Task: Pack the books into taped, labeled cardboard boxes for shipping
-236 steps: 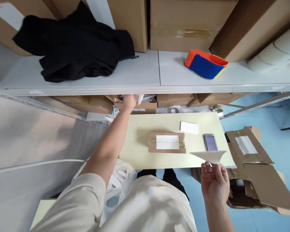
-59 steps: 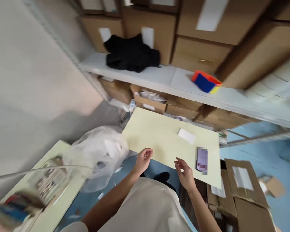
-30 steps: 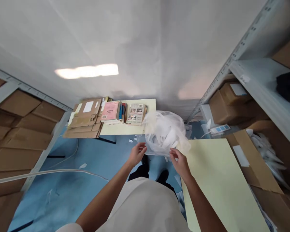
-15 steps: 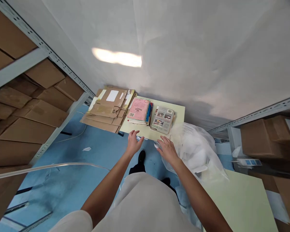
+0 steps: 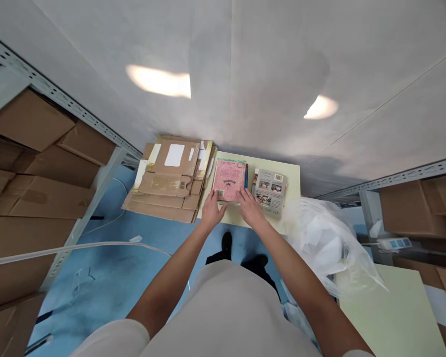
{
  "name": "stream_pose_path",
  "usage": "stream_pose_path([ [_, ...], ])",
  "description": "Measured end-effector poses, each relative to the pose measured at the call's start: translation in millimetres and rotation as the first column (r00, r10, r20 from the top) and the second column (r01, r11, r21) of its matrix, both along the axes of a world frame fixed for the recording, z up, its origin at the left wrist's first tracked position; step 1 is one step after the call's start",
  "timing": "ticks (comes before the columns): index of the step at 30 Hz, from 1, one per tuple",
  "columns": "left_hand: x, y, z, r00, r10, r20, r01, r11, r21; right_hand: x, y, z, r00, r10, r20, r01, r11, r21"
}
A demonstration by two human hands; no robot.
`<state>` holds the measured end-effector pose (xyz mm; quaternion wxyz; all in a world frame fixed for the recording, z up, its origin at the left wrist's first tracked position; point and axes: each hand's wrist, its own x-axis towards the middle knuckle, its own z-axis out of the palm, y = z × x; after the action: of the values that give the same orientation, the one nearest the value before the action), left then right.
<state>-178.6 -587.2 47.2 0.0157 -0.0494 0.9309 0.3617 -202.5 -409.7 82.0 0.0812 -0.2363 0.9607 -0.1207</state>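
A stack of books with a pink book (image 5: 230,178) on top lies on the pale yellow-green table (image 5: 292,183). My left hand (image 5: 212,210) is at the stack's lower left corner, fingers stretched forward along the edge and thumb apart. On the other side, my right hand (image 5: 250,206) has its fingers extended, fingertips at the pink book's lower right edge. Neither hand wraps round the books. Just right of it lies a second pile topped by a grey book (image 5: 270,191) with pictures and a barcode.
Flattened cardboard boxes (image 5: 167,193) are piled on the table's left side. A clear plastic bag (image 5: 321,243) with white material bulges at the right, by another table (image 5: 394,307). Shelves of cardboard boxes (image 5: 40,198) stand at the left, with more boxes at right. A pale cable (image 5: 107,244) crosses at left.
Both hands have moved forward from the table's front edge to the stack with the pink book. A small clear item near my right hand no longer shows. The camera view has shifted.
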Motion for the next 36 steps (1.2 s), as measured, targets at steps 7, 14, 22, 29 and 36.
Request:
stream_pose_path([
  [7,9,2,6.0,0.999,-0.039,0.000,0.038,0.988,-0.147,0,-22,-8,0.999,-0.051,-0.016,0.051,0.998,0.038],
  [14,15,8,9.6,0.999,0.002,-0.036,-0.008,0.982,-0.187,-4,-22,-7,0.997,-0.034,-0.062,0.039,0.996,0.082],
  [22,21,-5,-2.7,0.995,-0.087,-0.045,0.077,0.980,-0.186,10,-11,-17,0.998,-0.016,-0.065,0.016,1.000,0.006],
  [29,37,-14,-2.9,0.958,-0.246,-0.146,0.236,0.968,-0.082,37,11,-10,0.997,-0.074,-0.011,0.073,0.992,-0.101],
  [36,32,25,43.5,0.900,-0.219,-0.377,0.264,0.962,0.072,73,42,20,0.949,-0.315,-0.026,0.286,0.890,-0.354],
])
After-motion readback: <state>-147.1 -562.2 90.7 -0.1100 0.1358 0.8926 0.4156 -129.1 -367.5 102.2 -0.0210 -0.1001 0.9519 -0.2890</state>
